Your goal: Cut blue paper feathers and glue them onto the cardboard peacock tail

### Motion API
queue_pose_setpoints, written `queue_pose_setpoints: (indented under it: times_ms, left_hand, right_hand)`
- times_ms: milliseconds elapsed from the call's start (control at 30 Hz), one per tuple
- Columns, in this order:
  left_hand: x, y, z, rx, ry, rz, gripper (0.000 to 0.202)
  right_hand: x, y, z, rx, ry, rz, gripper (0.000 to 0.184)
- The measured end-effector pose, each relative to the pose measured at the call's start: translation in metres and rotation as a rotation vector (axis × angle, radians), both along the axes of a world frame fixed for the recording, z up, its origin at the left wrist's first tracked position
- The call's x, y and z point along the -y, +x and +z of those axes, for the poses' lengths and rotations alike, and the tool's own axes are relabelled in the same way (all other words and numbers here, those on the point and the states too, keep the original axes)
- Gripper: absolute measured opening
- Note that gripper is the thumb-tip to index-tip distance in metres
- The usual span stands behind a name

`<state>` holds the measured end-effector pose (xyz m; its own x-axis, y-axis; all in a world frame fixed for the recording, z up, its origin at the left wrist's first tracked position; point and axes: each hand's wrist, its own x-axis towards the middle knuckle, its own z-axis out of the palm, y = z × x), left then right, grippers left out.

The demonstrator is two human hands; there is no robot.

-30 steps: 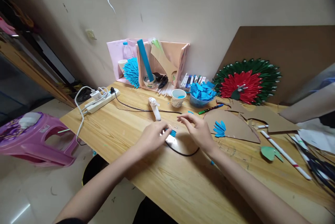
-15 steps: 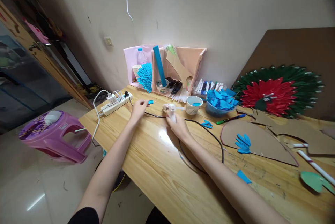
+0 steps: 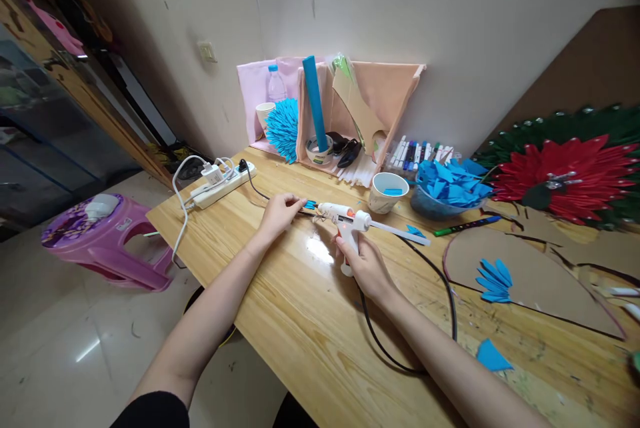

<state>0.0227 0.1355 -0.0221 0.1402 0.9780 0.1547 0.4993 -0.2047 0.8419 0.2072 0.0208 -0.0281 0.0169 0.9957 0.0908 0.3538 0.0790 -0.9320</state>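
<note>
In my right hand [image 3: 364,261] is a white hot glue gun [image 3: 346,220], gripped by its handle, with a clear glue stick [image 3: 400,233] sticking out of its back end. Its nozzle points left at a small blue paper piece [image 3: 311,205], which my left hand [image 3: 283,215] pinches between thumb and fingertips. Nozzle and paper are very close; whether they touch I cannot tell. A black cord [image 3: 453,308] loops over the table beneath my right forearm. Several blue petals [image 3: 495,280] lie fanned out on a cardboard piece [image 3: 540,281] to the right.
Behind my hands stand a paper cup [image 3: 387,193], a bowl of blue paper pieces [image 3: 447,191] and a pink organizer [image 3: 385,95]. A power strip [image 3: 223,187] lies at the table's left edge, near a pink stool [image 3: 107,241]. A marker [image 3: 467,226] lies before the bowl.
The glue gun has turned from end-on to side-on, its nozzle now at the blue paper. My left hand has moved slightly right, toward it. The camera view has shifted.
</note>
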Motion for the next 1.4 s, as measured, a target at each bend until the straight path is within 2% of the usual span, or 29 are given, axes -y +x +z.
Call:
queue_pose_setpoints:
  times_ms: [167, 600, 1233, 1400]
  left_hand:
    - [0.0050, 0.0030, 0.0044, 0.041, -0.025, -0.015, 0.037]
    - [0.0069, 0.0043, 0.0046, 0.031, -0.017, -0.035, 0.035]
    - [0.0059, 0.0014, 0.0029, 0.007, 0.014, 0.017, 0.034]
    - [0.0061, 0.0007, 0.0019, 0.017, 0.012, 0.032, 0.037]
  right_hand:
    - [0.0002, 0.0011, -0.0021, 0.022, 0.015, 0.002, 0.034]
    - [0.0004, 0.0017, -0.0023, 0.068, 0.027, -0.015, 0.035]
    - [0.0016, 0.0010, 0.0013, 0.090, 0.021, -0.056, 0.032]
    - [0.0038, 0.0009, 0.0042, 0.077, 0.048, -0.009, 0.034]
